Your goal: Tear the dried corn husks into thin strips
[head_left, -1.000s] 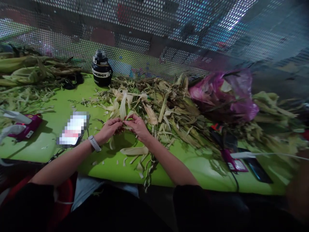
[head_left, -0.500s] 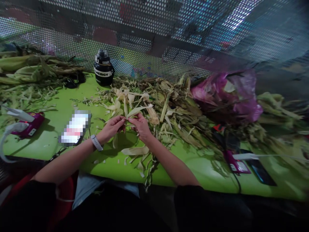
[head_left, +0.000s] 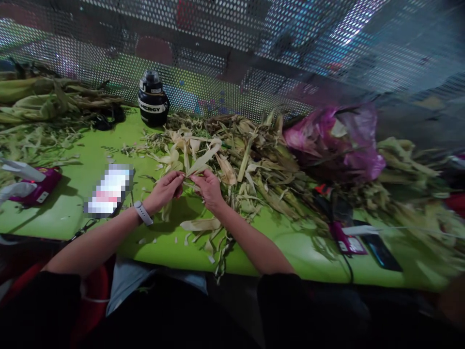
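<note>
Both hands meet over the green tabletop, their fingertips pinching the base of a pale corn husk [head_left: 205, 157]. My left hand [head_left: 167, 188], with a light watch on its wrist, is closed on one side of the husk. From the other side my right hand [head_left: 209, 189] pinches it between thumb and finger. The husk's wide leaf points up and away to the right. Just behind the hands, a pile of dry husks [head_left: 269, 179] spreads to the right. A loose husk piece [head_left: 200, 224] lies below my right hand among small scraps.
A black bottle [head_left: 153, 99] stands at the back against a perforated metal screen [head_left: 203, 63]. On the left are a phone [head_left: 109, 190] and a purple power strip [head_left: 38, 186] with plugs. A pink plastic bag [head_left: 337, 140], a second power strip [head_left: 347, 238] and a dark phone [head_left: 381, 249] are to the right.
The husk leaf between my hands has swung more upright and shows broader. Both hands keep their pinch, drawn slightly apart. The whole view has shifted a little.
</note>
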Tool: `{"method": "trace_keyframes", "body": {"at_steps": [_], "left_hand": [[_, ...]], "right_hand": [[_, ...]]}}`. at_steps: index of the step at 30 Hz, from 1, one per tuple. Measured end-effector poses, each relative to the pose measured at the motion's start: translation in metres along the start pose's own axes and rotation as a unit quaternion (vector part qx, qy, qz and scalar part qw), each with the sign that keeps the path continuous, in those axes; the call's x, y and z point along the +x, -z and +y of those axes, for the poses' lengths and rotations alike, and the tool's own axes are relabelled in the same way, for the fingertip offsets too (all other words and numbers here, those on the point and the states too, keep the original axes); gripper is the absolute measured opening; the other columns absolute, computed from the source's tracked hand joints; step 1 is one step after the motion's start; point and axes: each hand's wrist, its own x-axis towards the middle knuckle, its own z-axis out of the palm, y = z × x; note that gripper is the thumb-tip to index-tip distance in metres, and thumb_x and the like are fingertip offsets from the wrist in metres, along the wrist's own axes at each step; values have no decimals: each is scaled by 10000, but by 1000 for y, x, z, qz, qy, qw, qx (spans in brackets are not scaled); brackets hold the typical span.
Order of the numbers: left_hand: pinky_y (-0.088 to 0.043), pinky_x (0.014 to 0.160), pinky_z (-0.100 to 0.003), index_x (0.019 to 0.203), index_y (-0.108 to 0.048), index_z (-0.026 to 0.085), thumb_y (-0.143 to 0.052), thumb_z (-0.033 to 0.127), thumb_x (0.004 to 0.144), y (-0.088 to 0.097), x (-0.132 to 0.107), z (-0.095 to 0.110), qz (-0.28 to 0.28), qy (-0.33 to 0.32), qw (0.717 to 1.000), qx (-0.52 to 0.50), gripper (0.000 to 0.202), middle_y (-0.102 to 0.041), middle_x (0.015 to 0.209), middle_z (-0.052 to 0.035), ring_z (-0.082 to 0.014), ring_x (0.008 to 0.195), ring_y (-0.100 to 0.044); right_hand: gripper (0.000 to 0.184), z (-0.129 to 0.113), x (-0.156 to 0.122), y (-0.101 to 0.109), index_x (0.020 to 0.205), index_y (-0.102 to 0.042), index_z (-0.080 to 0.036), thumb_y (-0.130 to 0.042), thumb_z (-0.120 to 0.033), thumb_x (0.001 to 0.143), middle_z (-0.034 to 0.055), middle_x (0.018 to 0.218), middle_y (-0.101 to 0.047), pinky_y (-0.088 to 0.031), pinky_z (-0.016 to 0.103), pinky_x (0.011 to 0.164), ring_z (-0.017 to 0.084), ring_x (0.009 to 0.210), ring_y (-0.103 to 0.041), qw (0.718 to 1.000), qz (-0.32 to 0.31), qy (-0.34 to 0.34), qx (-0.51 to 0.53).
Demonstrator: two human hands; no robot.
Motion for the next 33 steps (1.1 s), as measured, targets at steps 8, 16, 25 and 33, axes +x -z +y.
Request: {"method": "trace_keyframes", "body": {"at_steps": [8,16,25,33], "left_hand": [[-298,451,-198,799,-531,184,-567,437,889,0,1,-5,-17,-14,1000,8,271,-531,530,42,-73,451,-402],[-297,449,-198,787,-498,188,-532,466,921,2,3,-6,-7,-34,999,37,311,-549,537,35,-68,447,-385],[-319,466,-207,836,-481,193,-533,484,914,2,3,-11,-53,-23,998,39,306,-561,568,36,-76,468,-416],[-341,510,-216,872,-530,181,-571,418,885,1,-1,-1,-60,9,998,-15,241,-607,635,12,-89,517,-452]], "right_hand": [[299,0,2,0,845,-583,-203,-731,-341,625,-80,584,-555,-252,179,387,34,412,-332,1000,12,16,-15],[281,2,2,5,744,-629,-172,-759,-409,669,-75,516,-466,-217,209,396,41,417,-317,998,-52,24,-30],[438,-9,5,5,601,-628,-177,-774,-589,631,-87,426,-363,-164,233,398,38,391,-254,997,-12,6,-78],[492,-19,6,7,639,-658,-181,-751,-664,624,-121,368,-233,-179,227,370,36,345,-192,997,-45,-41,-57]]}}
